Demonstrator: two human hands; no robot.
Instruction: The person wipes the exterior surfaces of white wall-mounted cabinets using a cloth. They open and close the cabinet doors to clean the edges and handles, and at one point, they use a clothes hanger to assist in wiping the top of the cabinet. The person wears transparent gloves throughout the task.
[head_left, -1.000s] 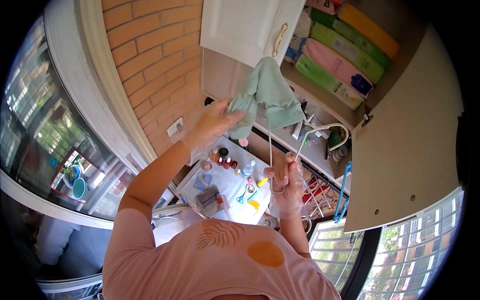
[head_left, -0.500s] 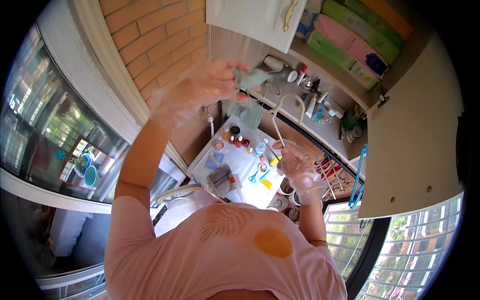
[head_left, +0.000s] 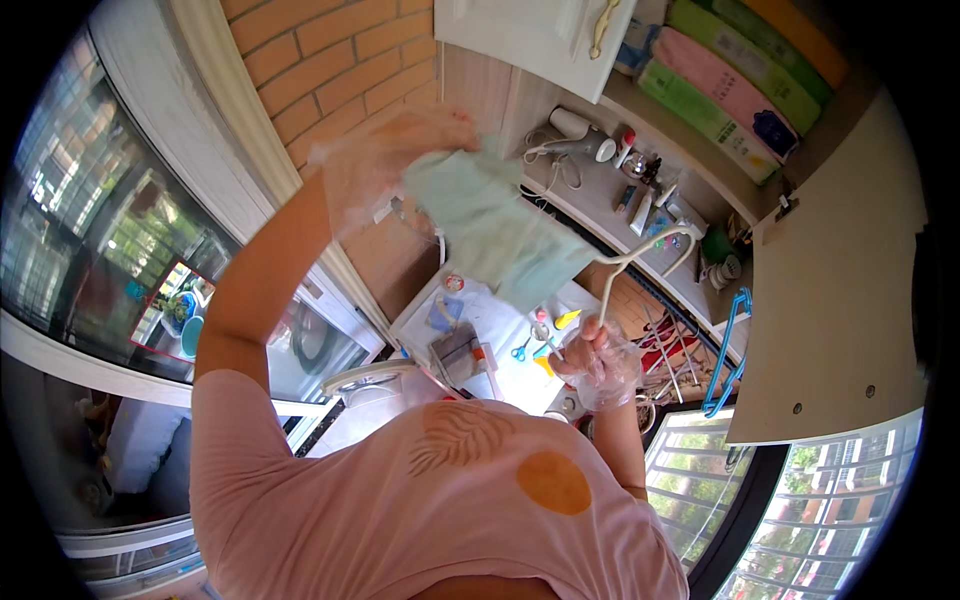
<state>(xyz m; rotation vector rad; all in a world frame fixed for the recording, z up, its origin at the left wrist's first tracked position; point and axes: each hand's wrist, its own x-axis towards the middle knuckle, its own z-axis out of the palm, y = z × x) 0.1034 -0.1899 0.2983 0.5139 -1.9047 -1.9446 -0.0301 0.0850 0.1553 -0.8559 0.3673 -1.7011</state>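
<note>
Left hand (head_left: 425,135) and right hand (head_left: 595,365) are well apart, each in a thin, see-through plastic glove (head_left: 617,380). On the left, the left hand is up high and blurry, close by the top corner of a soft, pale green cloth (head_left: 500,225). I cannot tell if its fingers are pinching the cloth. The cloth is in the middle, up in the air over a white table (head_left: 495,330) with blue-handled scissors (head_left: 519,352) on it. Its right edge meets a thin, cream-white hanger (head_left: 609,290) with a curved hook. I cannot tell how much of the hanger is behind the cloth. On the right, the right hand is wrapped around the hanger's bar, below the hook.

To do this well, I think the left hand should pinch one corner and pull it out gently, so the cloth gets smooth. A firm right hand would stop the hanger from twisting. Loose glove plastic could get caught, so go slowly. The hook could snag the bright blue plastic hangers (head_left: 742,303) on the far right.
</note>
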